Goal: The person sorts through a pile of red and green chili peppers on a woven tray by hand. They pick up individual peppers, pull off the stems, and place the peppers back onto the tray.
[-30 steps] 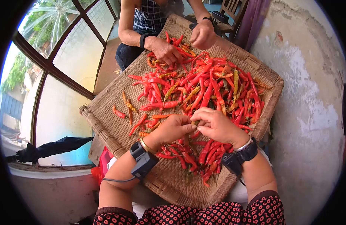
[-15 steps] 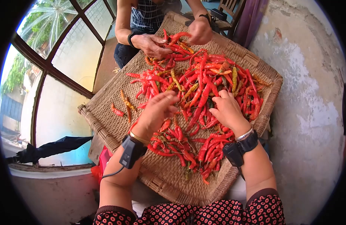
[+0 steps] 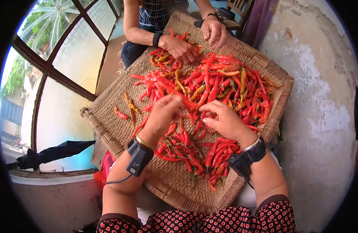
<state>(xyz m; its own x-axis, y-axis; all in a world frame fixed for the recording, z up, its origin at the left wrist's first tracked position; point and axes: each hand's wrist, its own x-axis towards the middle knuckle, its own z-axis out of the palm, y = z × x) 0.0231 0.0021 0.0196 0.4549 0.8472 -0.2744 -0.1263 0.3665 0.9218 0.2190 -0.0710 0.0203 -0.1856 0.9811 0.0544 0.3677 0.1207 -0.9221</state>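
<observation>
A large red chili pepper [image 3: 189, 104] is between my two hands, above the pile. My left hand [image 3: 163, 116] has its fingers curled closed around the middle of it. At its right end my right hand [image 3: 226, 121] closes thumb and fingers in a pinch; the exact contact is hard to make out. Beyond them spreads the main pile of red chili peppers [image 3: 221, 79], with some yellowish ones mixed in. Nearer my body, below my hands, lies a second heap of red chili peppers [image 3: 186, 151].
All the peppers lie on a woven tray [image 3: 120, 103] with a raised rim. Across it, another person's hands [image 3: 181, 49] work at the far peppers. A folded black umbrella [image 3: 56, 154] is by the window at left; a rough wall [image 3: 307, 116] stands at right.
My right hand has moved left from the pile towards my left hand, and a large red pepper is now between them. The other person's right-side hand has dropped its fingers; their other hand moved right.
</observation>
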